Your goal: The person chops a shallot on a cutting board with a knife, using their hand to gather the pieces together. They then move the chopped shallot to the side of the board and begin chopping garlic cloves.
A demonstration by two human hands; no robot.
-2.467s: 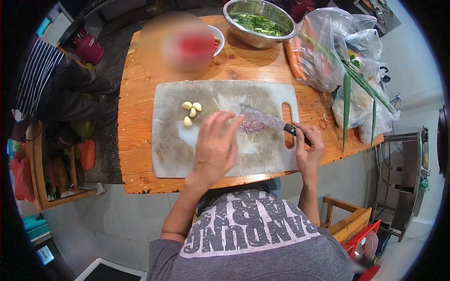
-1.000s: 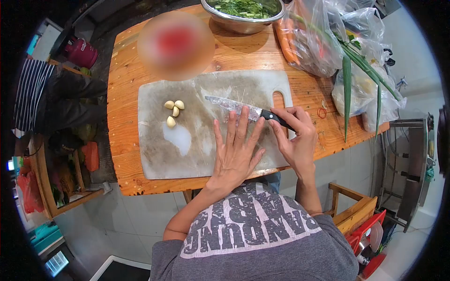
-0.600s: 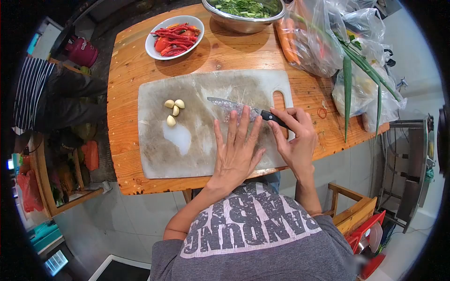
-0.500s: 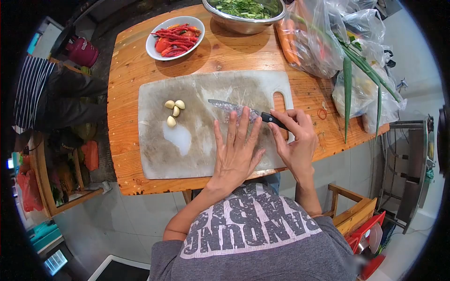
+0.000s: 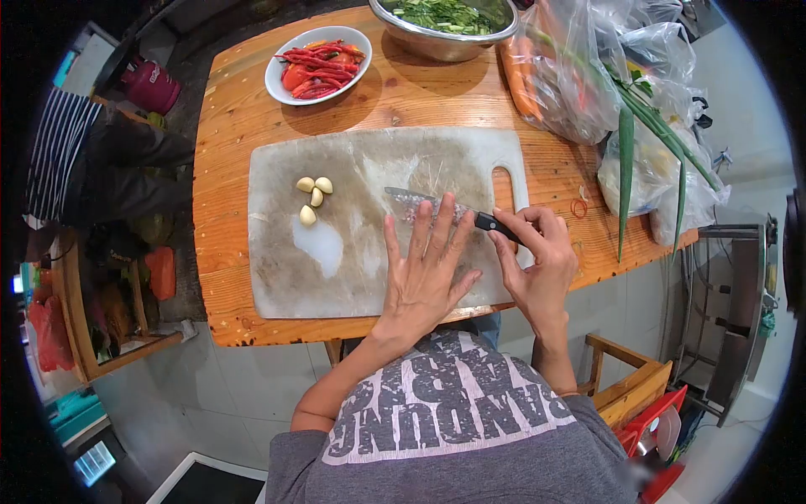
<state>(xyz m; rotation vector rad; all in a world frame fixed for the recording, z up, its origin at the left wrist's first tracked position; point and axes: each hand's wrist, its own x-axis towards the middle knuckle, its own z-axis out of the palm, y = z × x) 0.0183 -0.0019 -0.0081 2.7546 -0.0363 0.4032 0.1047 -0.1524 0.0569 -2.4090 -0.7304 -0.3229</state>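
A worn white cutting board lies in front of me. My right hand grips the black handle of a kitchen knife, whose blade points left across the board. Finely chopped, pale purplish bits lie along the blade. My left hand is spread flat with fingers apart, its fingertips over the blade and the chopped bits, hiding part of both. Several peeled garlic cloves sit on the left part of the board, above a whitish patch.
Behind the board stand a white bowl of red chillies and tomatoes and a metal bowl of cut greens. Plastic bags with carrots and green leaves fill the table's right end. Another person stands at the left.
My right hand and the knife have shifted slightly right and toward me, so the blade tip sits farther right. My left hand stays almost in place.
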